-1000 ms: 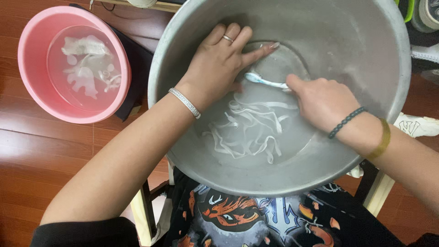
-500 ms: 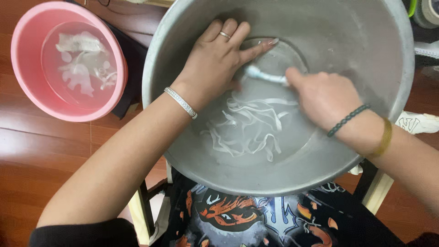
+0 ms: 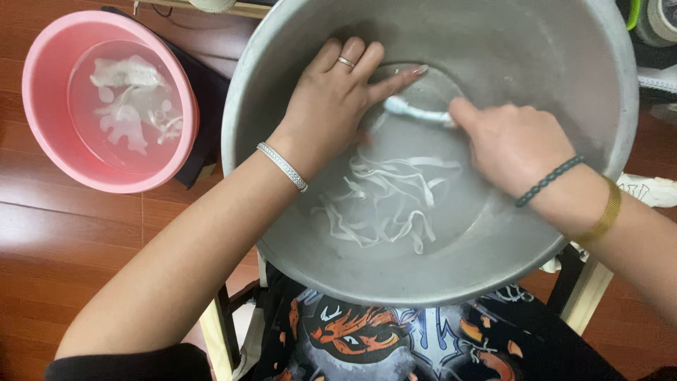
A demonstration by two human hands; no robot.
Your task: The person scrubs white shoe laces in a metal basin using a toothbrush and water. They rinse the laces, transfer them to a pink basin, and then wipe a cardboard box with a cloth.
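A large grey metal basin (image 3: 282, 240) holds water and a tangle of white laces (image 3: 384, 201) lying on its bottom. My left hand (image 3: 335, 106), with a ring and a silver bracelet, presses flat into the water at the far side, pinning something I cannot make out. My right hand (image 3: 511, 144), with a dark braided band and a gold bangle, grips a small white and pale blue brush (image 3: 416, 111). The brush head touches the spot just under my left fingertips.
A pink plastic basin (image 3: 42, 141) with water and white cloth pieces stands on the wooden floor at the left. The metal basin rests on a wooden stool frame (image 3: 215, 331). A white shoe (image 3: 649, 190) lies at the right edge.
The brush head has shifted a little toward my left fingers. The view has drifted slightly, with both hands still in the same place in the basin.
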